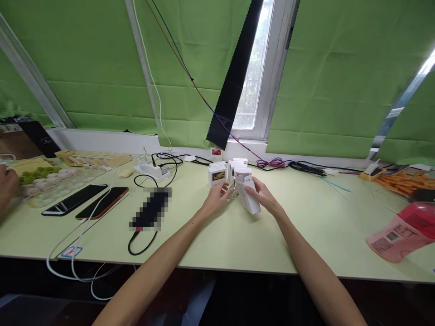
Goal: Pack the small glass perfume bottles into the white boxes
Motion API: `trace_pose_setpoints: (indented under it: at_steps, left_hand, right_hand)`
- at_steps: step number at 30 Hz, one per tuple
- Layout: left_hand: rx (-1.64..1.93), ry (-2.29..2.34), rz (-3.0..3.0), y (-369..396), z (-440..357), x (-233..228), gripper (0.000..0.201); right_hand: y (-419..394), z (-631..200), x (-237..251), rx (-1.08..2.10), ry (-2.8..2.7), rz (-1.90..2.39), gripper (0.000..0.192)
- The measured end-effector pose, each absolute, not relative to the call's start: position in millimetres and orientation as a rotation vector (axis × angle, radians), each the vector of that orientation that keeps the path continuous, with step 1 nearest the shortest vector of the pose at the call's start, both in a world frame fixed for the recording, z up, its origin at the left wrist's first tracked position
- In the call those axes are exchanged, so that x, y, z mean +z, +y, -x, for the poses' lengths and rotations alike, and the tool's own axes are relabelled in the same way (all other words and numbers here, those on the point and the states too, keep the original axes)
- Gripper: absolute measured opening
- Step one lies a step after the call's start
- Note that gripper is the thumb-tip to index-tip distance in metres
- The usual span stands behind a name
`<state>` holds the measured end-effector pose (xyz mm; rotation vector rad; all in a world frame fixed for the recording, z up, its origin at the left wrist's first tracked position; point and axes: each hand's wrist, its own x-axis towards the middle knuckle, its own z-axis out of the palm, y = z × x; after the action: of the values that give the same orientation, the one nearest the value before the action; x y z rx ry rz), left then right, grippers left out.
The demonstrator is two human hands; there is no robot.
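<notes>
Right hand (263, 195) has a closed grip on the small white box (249, 199), left hand (217, 198) pinching its end, so I'd steady it there above the bench (306, 226).

The counter (217, 235) is pale yellow-green. On it, the small box (249, 199) is white. Left of the box lie a black phone (75, 199) and a phone with an orange-red edge (103, 203). Far right of the box is a pink bottle (401, 233). Behind are green blinds (322, 81).

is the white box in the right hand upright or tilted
Tilted. The white box leans with its top toward the left, held off the table by the right hand.
</notes>
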<state>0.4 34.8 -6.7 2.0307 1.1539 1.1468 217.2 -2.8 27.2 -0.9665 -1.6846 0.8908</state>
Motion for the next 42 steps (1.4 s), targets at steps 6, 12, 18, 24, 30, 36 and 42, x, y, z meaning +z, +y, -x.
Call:
trace_pose_setpoints:
  at_steps: [6, 12, 18, 24, 30, 36, 42]
  left_hand:
    - [1.479, 1.006, -2.066, 29, -1, 1, 0.034]
    - [1.745, 0.69, -2.329, 18, -3, 6, 0.025]
    - [1.866, 0.669, -2.365, 15, 3, 12, 0.033]
    - [1.914, 0.609, -2.416, 15, 5, 14, 0.034]
    - [1.886, 0.65, -2.48, 11, 4, 16, 0.035]
    - [1.714, 0.763, -2.544, 8, 1, 18, 0.041]
    - [1.773, 0.746, -2.574, 10, 1, 18, 0.042]
  right_hand:
    - [-4, -200, 14, 0.629, -1.688, 0.863, 0.054]
    - [-11, -177, 3, 0.352, -1.674, 0.861, 0.061]
    - [-16, -160, -4, 0.326, -1.681, 0.832, 0.075]
    - [-15, -151, -10, 0.372, -1.641, 0.869, 0.081]
    - [-13, -149, -14, 0.45, -1.627, 0.939, 0.092]
    - [-14, -149, -14, 0.535, -1.642, 0.942, 0.093]
    - [-10, -153, -15, 0.635, -1.638, 0.941, 0.1]
